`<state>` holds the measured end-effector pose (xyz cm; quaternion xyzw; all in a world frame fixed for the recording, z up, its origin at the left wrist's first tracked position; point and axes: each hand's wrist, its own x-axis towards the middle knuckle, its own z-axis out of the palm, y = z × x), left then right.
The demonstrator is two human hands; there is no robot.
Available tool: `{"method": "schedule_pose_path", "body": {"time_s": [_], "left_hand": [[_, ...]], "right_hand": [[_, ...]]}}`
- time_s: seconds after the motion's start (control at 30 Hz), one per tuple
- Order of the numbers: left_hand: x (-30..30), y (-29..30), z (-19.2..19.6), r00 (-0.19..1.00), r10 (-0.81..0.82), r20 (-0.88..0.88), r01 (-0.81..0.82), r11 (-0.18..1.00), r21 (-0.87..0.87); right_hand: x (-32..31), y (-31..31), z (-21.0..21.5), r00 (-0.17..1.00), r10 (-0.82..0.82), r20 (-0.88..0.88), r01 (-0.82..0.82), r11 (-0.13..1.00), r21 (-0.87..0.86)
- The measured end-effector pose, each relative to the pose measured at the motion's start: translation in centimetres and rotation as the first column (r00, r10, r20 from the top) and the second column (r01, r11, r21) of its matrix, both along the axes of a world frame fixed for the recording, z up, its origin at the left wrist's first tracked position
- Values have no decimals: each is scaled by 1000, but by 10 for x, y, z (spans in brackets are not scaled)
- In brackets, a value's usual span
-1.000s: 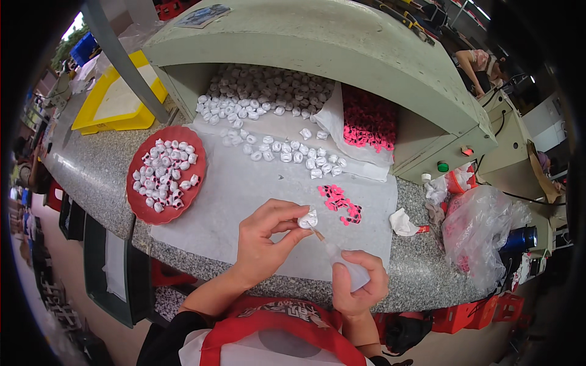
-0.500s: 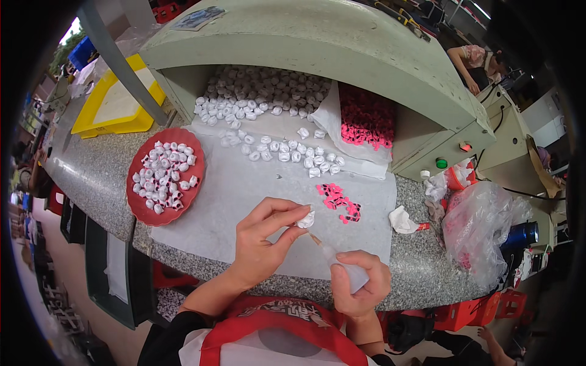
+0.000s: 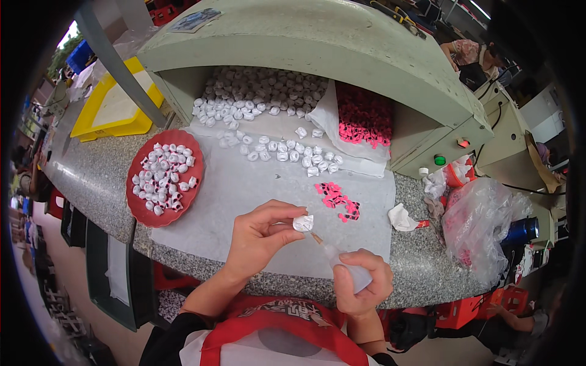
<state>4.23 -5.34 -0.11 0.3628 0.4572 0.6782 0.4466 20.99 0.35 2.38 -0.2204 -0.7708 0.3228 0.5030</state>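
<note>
Piece (image 3: 303, 223), white and rounded, sits pinched in the left hand (image 3: 257, 236) above the pale sheet (image 3: 213, 189), I see from my remote post, nozzle (image 3: 317, 239) close beside it, squeeze bottle (image 3: 358, 279) gripped in the right hand (image 3: 369, 299), pink cutouts (image 3: 333, 196) lying just beyond, and there's the red plate (image 3: 141, 210) out left.

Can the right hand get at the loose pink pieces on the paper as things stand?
Not easily, it seems: the right hand is wrapped around a bottle, so it looks occupied. Otherwise nothing appears to stand between it and the pink pieces.
</note>
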Motion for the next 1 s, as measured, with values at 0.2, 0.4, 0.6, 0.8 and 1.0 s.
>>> {"method": "schedule_pose_path", "body": {"time_s": [0.2, 0.4, 0.6, 0.8, 1.0], "left_hand": [[-1, 1, 1, 1000, 0, -7, 0, 1000, -2], [-1, -1, -2, 999, 22, -29, -21, 1000, 22], [-1, -2, 0, 992, 38, -123, -36, 999, 18], [-7, -7, -4, 996, 89, -6, -90, 993, -83], [-10, -9, -4, 997, 29, 68, -24, 997, -73]], "right_hand": [[1, 3, -2, 999, -46, -28, 46, 999, 25], [6, -7, 4, 993, -65, 99, 74, 993, -95], [2, -4, -3, 998, -42, 43, 47, 991, -127], [4, 6, -8, 963, -249, -100, 179, 874, -452], [0, -8, -1, 1000, -6, 3, 7, 966, -258]]}}
